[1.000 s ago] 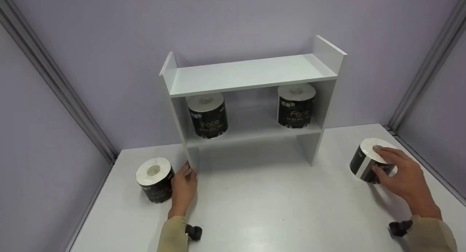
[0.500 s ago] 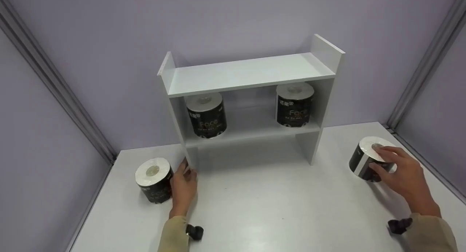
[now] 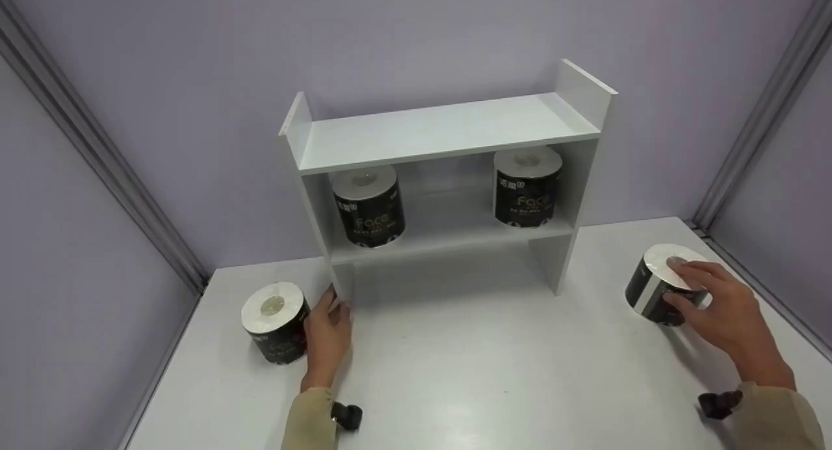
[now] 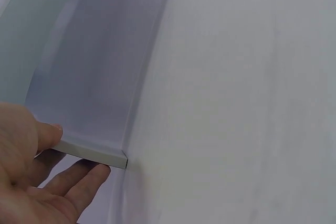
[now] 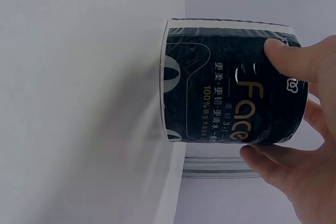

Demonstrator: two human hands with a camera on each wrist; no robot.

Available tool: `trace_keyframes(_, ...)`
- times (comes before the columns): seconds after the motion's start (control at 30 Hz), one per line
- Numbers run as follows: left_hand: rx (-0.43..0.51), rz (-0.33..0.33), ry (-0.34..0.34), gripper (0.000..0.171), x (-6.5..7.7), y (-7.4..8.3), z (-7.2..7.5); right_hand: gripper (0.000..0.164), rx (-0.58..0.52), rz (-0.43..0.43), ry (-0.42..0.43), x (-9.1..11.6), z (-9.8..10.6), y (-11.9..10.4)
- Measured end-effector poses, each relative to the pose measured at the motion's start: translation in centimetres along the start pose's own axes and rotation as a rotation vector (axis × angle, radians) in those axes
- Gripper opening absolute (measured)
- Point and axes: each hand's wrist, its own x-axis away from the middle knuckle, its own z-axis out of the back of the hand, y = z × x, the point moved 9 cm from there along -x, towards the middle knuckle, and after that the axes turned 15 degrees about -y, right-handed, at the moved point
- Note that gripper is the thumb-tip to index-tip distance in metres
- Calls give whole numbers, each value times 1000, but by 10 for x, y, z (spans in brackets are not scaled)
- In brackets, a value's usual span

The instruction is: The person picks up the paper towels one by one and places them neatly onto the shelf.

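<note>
A white two-tier shelf (image 3: 429,132) stands against the back wall. My left hand (image 3: 327,339) pinches the lower front edge of its left side panel (image 4: 94,153), with the thumb on one face and the fingers on the other. On the right, my right hand (image 3: 728,320) grips a toilet roll (image 5: 226,85) in black "Face" wrapping, thumb and fingers on opposite sides. That roll is upright at the table's right; whether its base touches the table is hard to tell. Close beside my left hand, another toilet roll (image 3: 281,339) stands on the table.
On the middle board are two more toilet rolls, a left one (image 3: 372,216) and a right one (image 3: 528,196), near the side panels. The white table (image 3: 442,372) meets pale walls behind and at both sides. Metal rails (image 3: 767,125) run up the corners.
</note>
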Motion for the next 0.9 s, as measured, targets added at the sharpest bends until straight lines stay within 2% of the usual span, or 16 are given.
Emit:
trace_keyframes(0.27,-2,1,5,51,-1,0,0,65,22,6,14,0,2,1)
trace_keyframes(0.5,-8,-23,14,50,-1,2,1,62,27,4,7,-3,2,0)
trace_keyframes(0.77,-2,1,0,52,-4,4,1,60,22,-24,14,-5,4,0)
trace_keyframes(0.9,3,25,-10,52,2,-1,-1,59,23,-33,17,0,3,-1)
